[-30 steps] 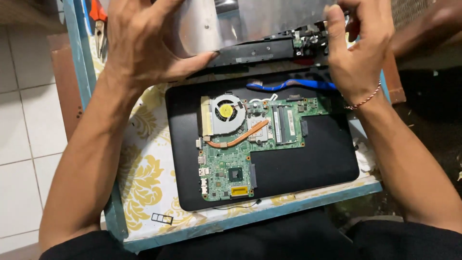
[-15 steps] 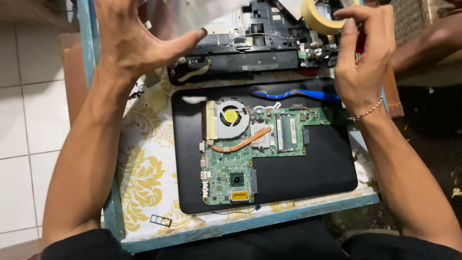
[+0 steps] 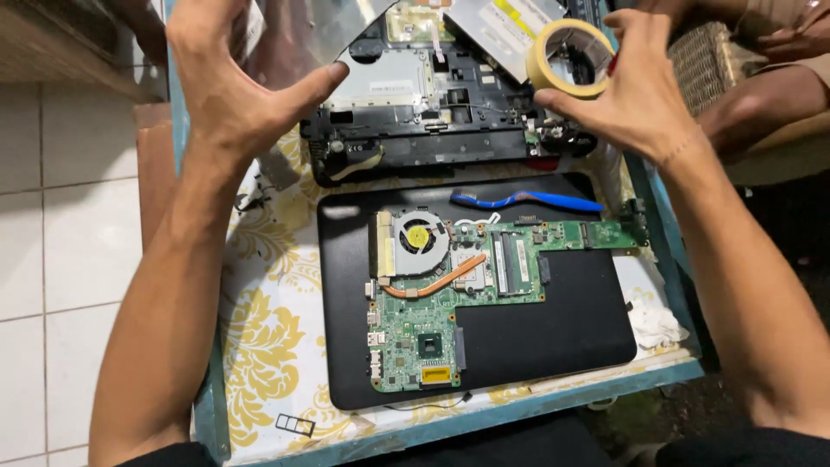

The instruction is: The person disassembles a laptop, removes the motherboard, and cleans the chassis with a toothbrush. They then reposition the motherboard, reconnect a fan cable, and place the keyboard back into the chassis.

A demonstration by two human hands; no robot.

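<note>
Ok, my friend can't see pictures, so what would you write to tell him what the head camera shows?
Two bare hands, left hand and right hand, reach to the ends of a black laptop frame at the far side of a small table with a yellow flowered cover. A roll of tape sits by the right hand. Nearer lies a green circuit board with a round fan, on a black laptop shell.

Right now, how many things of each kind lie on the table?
Laptop shell parts: 2, the base and the frame
Motherboard: 1
Optical drive: 1
Tape roll: 1
Blue tool: 1
White cloth: 1
Total: 7
</note>
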